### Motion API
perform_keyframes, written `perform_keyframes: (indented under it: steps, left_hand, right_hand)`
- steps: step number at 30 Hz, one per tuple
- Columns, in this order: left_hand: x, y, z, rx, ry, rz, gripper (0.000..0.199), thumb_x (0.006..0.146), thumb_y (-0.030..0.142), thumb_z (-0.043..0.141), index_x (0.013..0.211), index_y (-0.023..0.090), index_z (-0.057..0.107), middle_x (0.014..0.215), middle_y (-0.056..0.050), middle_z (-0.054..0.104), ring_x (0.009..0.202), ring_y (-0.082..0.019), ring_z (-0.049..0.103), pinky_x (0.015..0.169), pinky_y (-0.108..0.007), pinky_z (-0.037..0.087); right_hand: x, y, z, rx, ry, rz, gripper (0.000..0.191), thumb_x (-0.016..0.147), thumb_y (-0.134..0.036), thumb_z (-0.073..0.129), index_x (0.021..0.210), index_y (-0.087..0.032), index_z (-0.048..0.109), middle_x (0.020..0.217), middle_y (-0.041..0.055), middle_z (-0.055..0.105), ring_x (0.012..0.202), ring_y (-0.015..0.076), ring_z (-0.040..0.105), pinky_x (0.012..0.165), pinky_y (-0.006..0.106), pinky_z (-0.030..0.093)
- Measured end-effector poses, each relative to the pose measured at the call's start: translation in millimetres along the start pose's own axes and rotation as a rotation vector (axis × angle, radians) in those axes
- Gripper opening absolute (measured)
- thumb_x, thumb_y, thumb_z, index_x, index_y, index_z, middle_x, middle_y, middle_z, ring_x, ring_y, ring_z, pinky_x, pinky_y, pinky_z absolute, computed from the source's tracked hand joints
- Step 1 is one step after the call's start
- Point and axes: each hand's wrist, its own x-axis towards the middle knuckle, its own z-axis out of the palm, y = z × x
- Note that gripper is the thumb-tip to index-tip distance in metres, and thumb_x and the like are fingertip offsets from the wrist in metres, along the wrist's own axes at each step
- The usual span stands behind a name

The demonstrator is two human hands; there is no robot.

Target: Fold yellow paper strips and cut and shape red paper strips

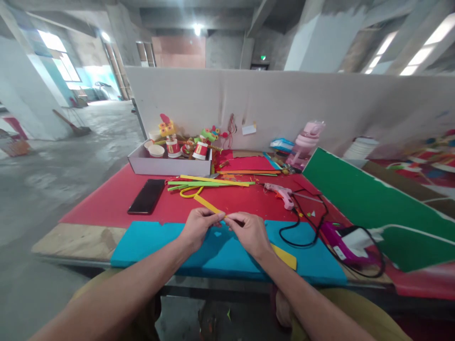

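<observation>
A narrow yellow strip (206, 204), which looks like paper or foam, is pinched between both my hands above the blue sheet (149, 241). My left hand (199, 226) grips it with thumb and fingers near its lower end. Right beside it, my right hand (249, 230) closes on that same end, the fingertips almost touching. The strip's free end points up and to the left, toward a yellow loop (186, 193). Behind it lie several green and yellow strips (213, 183). A wider yellow piece (284, 257) lies partly under my right forearm.
A black phone (146, 196) lies at left. At right are a pink glue gun (280, 195) with a black cord and a purple box (350, 244) with a white plug. A green board (384, 208) leans there. Behind, a white box (170, 166) holds paper-cup figures.
</observation>
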Motion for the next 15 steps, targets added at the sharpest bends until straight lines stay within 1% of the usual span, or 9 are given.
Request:
perform_keyframes:
  steps: [3,5,10,13,15]
  left_hand:
    - [3,7,-5.1,-0.076,0.042,-0.015,0.028,0.057,0.034,0.083,0.055,0.012,0.065,0.051,-0.002,0.060,0.050,-0.010,0.053,0.052,-0.022,0.040]
    - [5,14,-10.1,-0.123,0.075,0.000,0.028,0.055,0.032,0.084,0.054,0.012,0.065,0.050,-0.001,0.058,0.049,-0.009,0.052,0.052,-0.022,0.041]
    - [12,30,-22.1,-0.211,0.120,0.046,0.026,0.049,0.026,0.087,0.055,0.011,0.065,0.052,0.001,0.058,0.052,-0.008,0.054,0.053,-0.020,0.042]
    - [20,39,-33.9,-0.234,0.154,0.073,0.027,0.047,0.024,0.087,0.063,0.010,0.070,0.058,-0.002,0.062,0.054,-0.009,0.055,0.054,-0.021,0.044]
    - [25,46,-45.0,-0.255,0.212,0.130,0.031,0.047,0.024,0.088,0.069,0.010,0.072,0.059,-0.002,0.063,0.054,-0.009,0.055,0.055,-0.021,0.044]
  right_hand:
    - [-1,-1,0,-0.077,0.042,-0.087,0.022,0.087,-0.031,0.057,0.078,-0.021,0.074,0.077,0.0038,0.072,0.069,0.0172,0.064,0.063,0.024,0.045]
    - [-1,-2,-1,-0.100,0.051,-0.102,0.021,0.087,-0.031,0.058,0.078,-0.021,0.074,0.076,0.0037,0.072,0.069,0.0169,0.064,0.063,0.024,0.045]
    - [0,-4,-2,-0.079,0.032,-0.067,0.021,0.086,-0.032,0.059,0.076,-0.021,0.074,0.068,0.0018,0.069,0.063,0.0159,0.062,0.060,0.024,0.044]
    - [1,-3,-4,-0.040,-0.011,-0.017,0.021,0.085,-0.033,0.061,0.074,-0.020,0.073,0.062,0.0005,0.068,0.059,0.0159,0.063,0.056,0.024,0.044]
    - [1,-2,-9,-0.050,0.000,-0.036,0.021,0.085,-0.032,0.061,0.074,-0.020,0.073,0.063,0.0007,0.068,0.060,0.0161,0.063,0.056,0.024,0.045]
